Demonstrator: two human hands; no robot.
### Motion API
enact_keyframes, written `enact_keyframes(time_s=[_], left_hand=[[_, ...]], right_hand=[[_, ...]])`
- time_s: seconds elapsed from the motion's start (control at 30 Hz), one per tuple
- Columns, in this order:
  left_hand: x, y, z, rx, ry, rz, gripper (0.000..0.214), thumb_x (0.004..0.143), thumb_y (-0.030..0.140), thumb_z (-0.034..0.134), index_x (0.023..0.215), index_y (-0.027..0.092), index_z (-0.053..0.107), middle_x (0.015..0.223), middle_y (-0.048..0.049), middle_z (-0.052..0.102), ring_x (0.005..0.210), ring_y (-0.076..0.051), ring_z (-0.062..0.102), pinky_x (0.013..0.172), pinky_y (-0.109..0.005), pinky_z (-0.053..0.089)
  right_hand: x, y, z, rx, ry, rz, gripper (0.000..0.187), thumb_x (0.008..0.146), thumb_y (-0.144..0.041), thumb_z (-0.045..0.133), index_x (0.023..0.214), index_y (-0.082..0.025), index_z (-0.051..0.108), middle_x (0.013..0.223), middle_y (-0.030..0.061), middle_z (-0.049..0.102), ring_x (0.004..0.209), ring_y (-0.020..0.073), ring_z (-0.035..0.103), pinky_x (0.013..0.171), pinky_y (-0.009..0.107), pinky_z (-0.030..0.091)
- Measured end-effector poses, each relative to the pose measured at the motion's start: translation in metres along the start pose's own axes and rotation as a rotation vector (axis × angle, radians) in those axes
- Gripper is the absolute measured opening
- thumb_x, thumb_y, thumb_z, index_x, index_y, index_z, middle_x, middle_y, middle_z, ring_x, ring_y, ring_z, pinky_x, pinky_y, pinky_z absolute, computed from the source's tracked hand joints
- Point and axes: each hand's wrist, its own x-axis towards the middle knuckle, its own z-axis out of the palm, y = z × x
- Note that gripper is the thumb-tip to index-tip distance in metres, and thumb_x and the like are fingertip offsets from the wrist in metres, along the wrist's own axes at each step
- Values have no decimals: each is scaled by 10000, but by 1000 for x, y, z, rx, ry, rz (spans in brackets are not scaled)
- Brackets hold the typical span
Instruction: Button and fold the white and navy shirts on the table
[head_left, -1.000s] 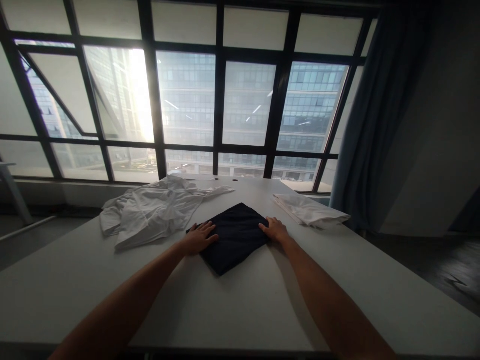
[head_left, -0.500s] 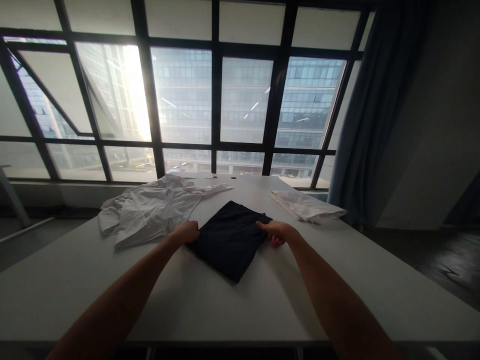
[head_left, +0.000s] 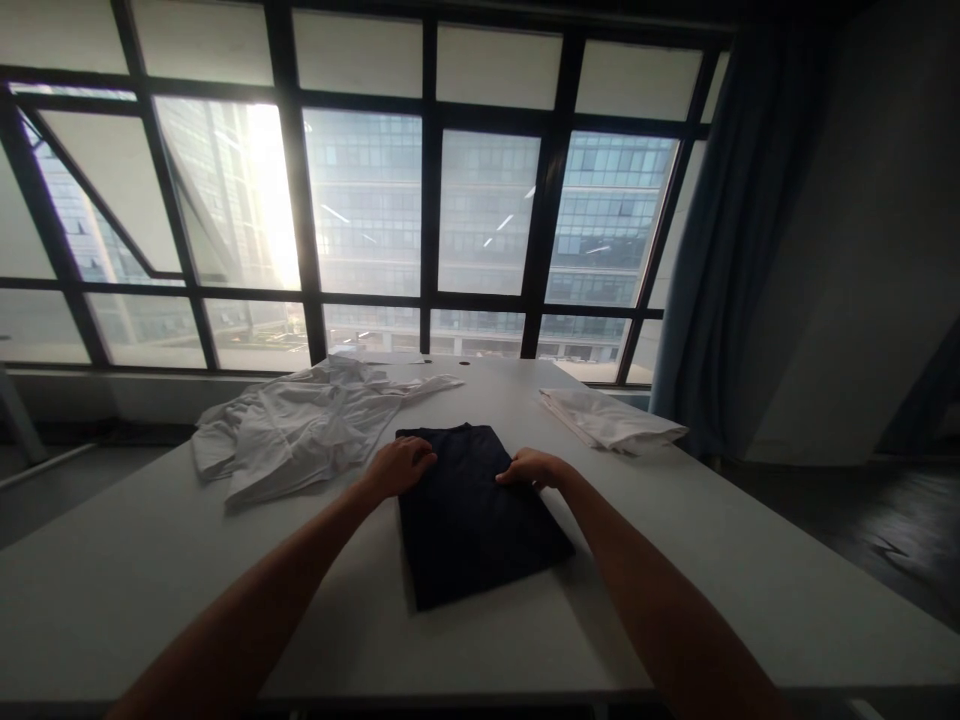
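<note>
A folded dark navy garment [head_left: 480,530], with its exact kind not visible, rests on the white table in front of me as a neat, roughly square bundle. My left hand [head_left: 403,466] is at its upper left edge, fingers curled over the cloth. On the opposite side, my right hand [head_left: 534,468] grips the right edge, thumb on top and fingers tucked beneath, partly hidden. Left of the bundle, a crumpled white garment [head_left: 300,425] lies spread out. A folded white cloth [head_left: 611,418] lies off to the right.
The white table [head_left: 337,620] extends toward a large black-framed window [head_left: 429,200], with one pane tilted at the left. A blue curtain [head_left: 697,300] hangs at the right. Small dark round holes mark the table's far end.
The navy garment has turned from a diamond-like angle to lie nearly square and closer to me. My left hand has shifted right onto its upper left edge; the right hand still holds the right side.
</note>
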Motion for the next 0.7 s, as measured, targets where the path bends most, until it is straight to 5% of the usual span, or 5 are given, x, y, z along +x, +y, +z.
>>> enact_keyframes(time_s=[0.17, 0.33, 0.43, 0.57, 0.7], left_hand=[[12, -26, 36, 85, -195, 57, 626, 956, 561, 339, 1455, 191, 417, 1578, -97, 269, 1475, -268, 163, 1173, -448, 157], [12, -30, 44, 96, -224, -7, 677, 954, 586, 300, 1488, 178, 370, 1591, -91, 221, 1476, -294, 142, 1168, -459, 151], [12, -28, 42, 88, -182, -21, 638, 957, 579, 298, 1454, 201, 429, 1571, -79, 290, 1456, -288, 225, 1161, -454, 188], [17, -28, 39, 74, -60, -32, 535, 972, 553, 283, 1327, 271, 566, 1473, -48, 473, 1368, -249, 403, 1121, -428, 291], [28, -31, 41, 123, -85, 12, 556, 950, 581, 330, 1361, 264, 529, 1554, -57, 344, 1447, -269, 252, 1128, -454, 277]], right_hand=[[0, 5, -3, 12, -61, 43, 567, 681, -503, 797, 1045, -107, 619, 1160, 175, 636, 1022, 302, 648, 767, 377, 584], [-14, 22, -16, -47, -363, 112, 669, 551, -521, 868, 1019, -107, 630, 1007, 154, 675, 893, 283, 682, 710, 376, 597], [-18, 28, -24, -28, -420, 72, 590, 549, -398, 890, 1001, -114, 639, 955, 116, 693, 852, 261, 687, 705, 366, 595], [-13, 31, -44, 22, -218, 52, 435, 640, -317, 830, 997, -143, 655, 1061, 112, 688, 957, 272, 670, 751, 357, 579], [-2, 41, -65, -102, 36, 158, 396, 716, -420, 778, 955, -125, 667, 1156, 159, 650, 1009, 297, 650, 758, 373, 570]])
